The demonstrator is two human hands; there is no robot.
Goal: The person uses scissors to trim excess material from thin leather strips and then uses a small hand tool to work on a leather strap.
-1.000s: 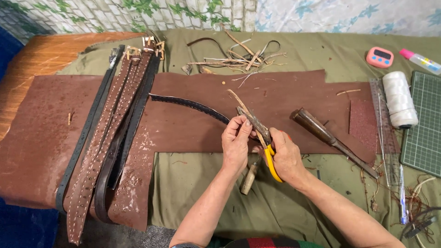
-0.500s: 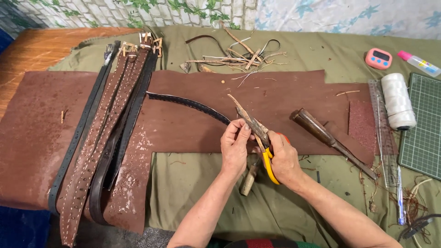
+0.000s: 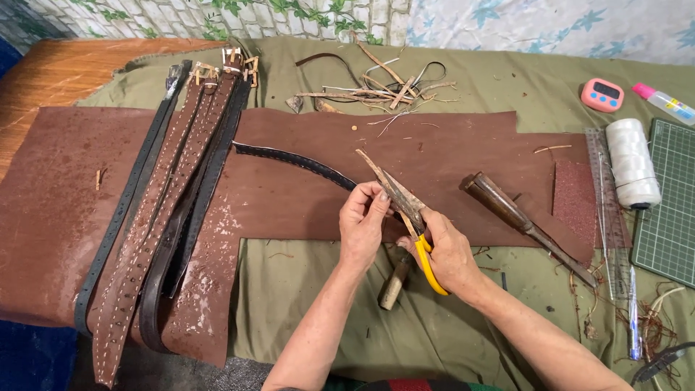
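Grip: right hand [image 3: 452, 253] is closed round the yellow handles of a pair of snips [image 3: 409, 217], blades pointing up and away; left hand [image 3: 362, 221] pinches the thin brown leather strip [image 3: 376, 174] against the blades with fingertips and thumb.
Strip: it rises out of the blades over the near edge of the big brown leather sheet [image 3: 449, 152], which I take as the landmark here; whether the blades have bitten through yet I cannot tell.
Below the hands: a short wooden-handled tool [image 3: 393, 284] lies on the green cloth [image 3: 318, 304], just off the sheet's near edge.
On the sheet, left of the hands: a black stitched strap [image 3: 289, 158] curves toward the left hand.
Sheet's left end: several finished-looking belts [image 3: 174, 195] with punched holes and buckles lie side by side, so much of the work seems done.
Sheet's right end: a long dark-handled awl or chisel [image 3: 521, 221], then a ruler [image 3: 604, 195], a white thread spool [image 3: 632, 163] and a green cutting mat [image 3: 670, 203] beyond the edge.
Beyond the sheet's far edge: a heap of leather offcuts [image 3: 376, 87], a pink timer [image 3: 602, 94], a small glue bottle [image 3: 662, 103].
Progress: trimming looks midway, by my guess; the black strap remains unbuckled.
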